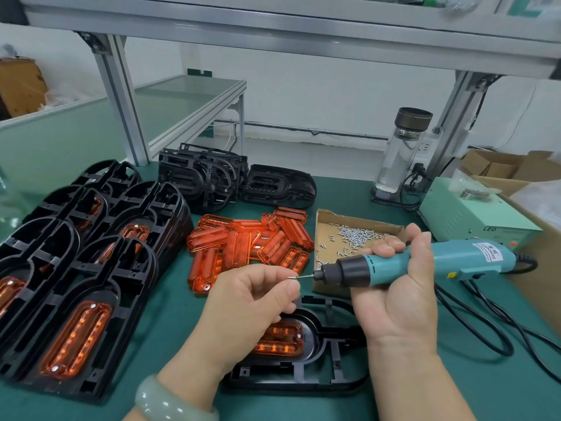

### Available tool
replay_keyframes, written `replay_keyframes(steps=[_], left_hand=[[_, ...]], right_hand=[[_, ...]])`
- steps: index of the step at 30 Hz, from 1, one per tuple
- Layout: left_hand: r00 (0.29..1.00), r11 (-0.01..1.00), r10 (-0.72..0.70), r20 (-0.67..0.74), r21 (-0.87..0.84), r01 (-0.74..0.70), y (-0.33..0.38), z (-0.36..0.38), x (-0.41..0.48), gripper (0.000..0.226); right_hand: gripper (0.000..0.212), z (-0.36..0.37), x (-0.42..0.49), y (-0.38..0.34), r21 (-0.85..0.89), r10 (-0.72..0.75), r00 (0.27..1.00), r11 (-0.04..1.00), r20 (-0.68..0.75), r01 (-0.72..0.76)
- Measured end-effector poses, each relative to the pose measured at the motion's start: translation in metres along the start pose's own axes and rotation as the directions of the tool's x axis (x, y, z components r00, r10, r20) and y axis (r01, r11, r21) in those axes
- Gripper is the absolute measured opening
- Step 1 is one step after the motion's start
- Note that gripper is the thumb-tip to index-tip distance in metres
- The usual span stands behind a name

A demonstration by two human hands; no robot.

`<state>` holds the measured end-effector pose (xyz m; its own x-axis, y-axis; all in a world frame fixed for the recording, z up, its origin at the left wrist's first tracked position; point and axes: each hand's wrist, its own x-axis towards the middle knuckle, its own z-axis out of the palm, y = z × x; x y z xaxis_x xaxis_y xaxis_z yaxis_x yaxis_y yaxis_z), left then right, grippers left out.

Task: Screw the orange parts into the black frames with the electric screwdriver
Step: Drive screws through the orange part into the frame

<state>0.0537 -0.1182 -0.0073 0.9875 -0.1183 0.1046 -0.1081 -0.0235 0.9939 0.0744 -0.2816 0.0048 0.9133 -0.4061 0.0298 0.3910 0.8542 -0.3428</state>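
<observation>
I see left hand (252, 299) pinch small silver screw (292, 278) at bit tip of teal electric screwdriver (425, 262), gripped horizontal in right hand (394, 302), w/ orange ribbed part (282, 338) in black plastic frame (303, 381) directly below both.

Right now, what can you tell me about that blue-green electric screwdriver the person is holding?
The electric screwdriver has a teal plastic-looking body, a black nose and a thin metal bit, a white label, and a black cable leaving its rear. The right hand wraps round its middle, holding it nearly level above the table, bit pointing left. A small screw sits at the bit's tip, pinched by the left hand.
</observation>
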Motion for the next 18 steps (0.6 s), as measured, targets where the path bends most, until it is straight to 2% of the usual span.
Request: replay_keyframes(steps=[11, 18], left_hand=[[0.991, 0.989, 0.122, -0.053, 0.096, -0.116, -0.0011, -0.0014, 0.0008, 0.013], [0.988, 0.981, 0.149, -0.05, 0.133, -0.142, -0.0011, -0.0009, 0.0015, 0.012]], right_hand=[[0.015, -0.0007, -0.0027, 0.0055, 0.004, 0.033, 0.999, 0.999, -0.012, -0.033], [0.015, -0.0006, -0.0021, 0.004, -0.014, 0.031, 0.999, 0.999, -0.016, -0.032]])
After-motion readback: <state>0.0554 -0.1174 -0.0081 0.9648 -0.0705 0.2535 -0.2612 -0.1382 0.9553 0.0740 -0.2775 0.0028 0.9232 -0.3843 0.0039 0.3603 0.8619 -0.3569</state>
